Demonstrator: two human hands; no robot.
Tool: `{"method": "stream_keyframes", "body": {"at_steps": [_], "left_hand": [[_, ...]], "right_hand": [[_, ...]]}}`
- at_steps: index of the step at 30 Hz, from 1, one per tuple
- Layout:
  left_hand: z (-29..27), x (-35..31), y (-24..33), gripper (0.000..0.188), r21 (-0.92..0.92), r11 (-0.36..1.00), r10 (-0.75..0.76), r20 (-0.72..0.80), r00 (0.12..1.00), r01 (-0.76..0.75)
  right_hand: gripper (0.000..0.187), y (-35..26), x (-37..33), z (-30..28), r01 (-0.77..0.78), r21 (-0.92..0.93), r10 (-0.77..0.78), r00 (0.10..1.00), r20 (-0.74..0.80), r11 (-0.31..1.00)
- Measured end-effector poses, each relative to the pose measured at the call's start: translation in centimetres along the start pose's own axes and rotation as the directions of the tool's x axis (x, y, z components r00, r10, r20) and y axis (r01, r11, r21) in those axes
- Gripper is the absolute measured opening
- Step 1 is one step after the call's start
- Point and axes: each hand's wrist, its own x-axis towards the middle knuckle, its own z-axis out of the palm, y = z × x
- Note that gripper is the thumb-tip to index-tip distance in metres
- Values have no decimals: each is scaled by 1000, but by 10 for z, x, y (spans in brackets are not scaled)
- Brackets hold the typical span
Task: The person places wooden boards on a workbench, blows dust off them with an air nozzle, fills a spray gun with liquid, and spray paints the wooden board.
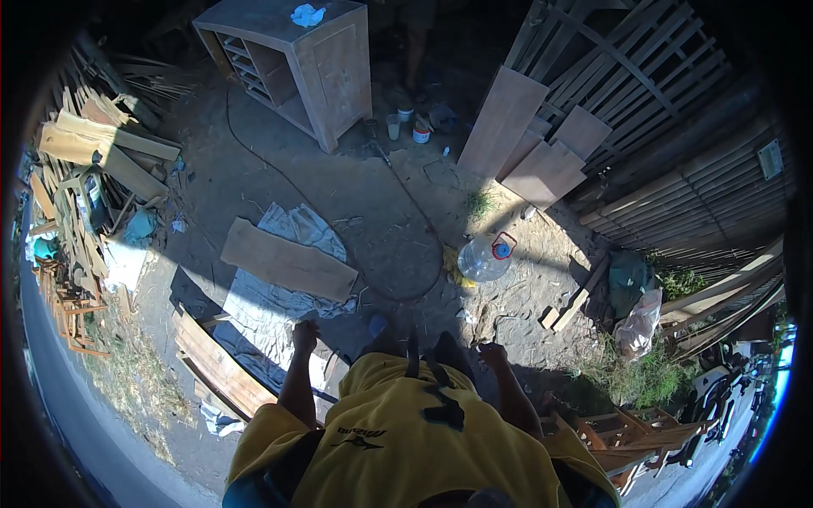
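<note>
My left hand (306,336) hangs at my left side with its fingers curled and nothing visible in them. Below it lies a pale cloth (292,222) spread on the ground, with a brown wooden board (288,261) on top. At my right side hangs my right hand (489,354), its fingers closed. A small pale spot shows at those fingertips, too small to name. Ahead of that hand stands a clear plastic jug (484,261) with a blue cap and a red handle, apart from my fingers.
A wooden cabinet (339,80) stands ahead, near small paint tubs (421,134). Brown panels (546,173) lean against slats at the right. Scrap wood (110,144) is piled at the left. A hose (419,195) curves over the ground. Another person's leg (415,51) shows in shade.
</note>
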Motion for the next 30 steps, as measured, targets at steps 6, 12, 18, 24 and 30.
{"method": "stream_keyframes", "body": {"at_steps": [6, 12, 18, 24, 30], "left_hand": [[-43, 106, 55, 30, -111, 990, 68, -139, 988, -84], [26, 99, 57, 25, -140, 990, -43, -113, 993, 26], [119, 21, 55, 36, 98, 906, -419, 94, 903, 411], [164, 9, 67, 43, 229, 929, -306, 35, 951, 290], [148, 62, 147, 41, -114, 920, -387, -116, 915, 374]], "right_hand": [[23, -151, -19, -40, 224, -433, -229, 973, 43, 873], [43, -152, 35, -68, -174, -334, 253, 945, 210, 926], [39, -219, 149, -125, -138, -223, 196, 944, 265, 965], [39, -350, 250, -193, 254, -192, -233, 964, 125, 948], [44, -412, 276, -201, 265, -286, -258, 964, 61, 921]]}}
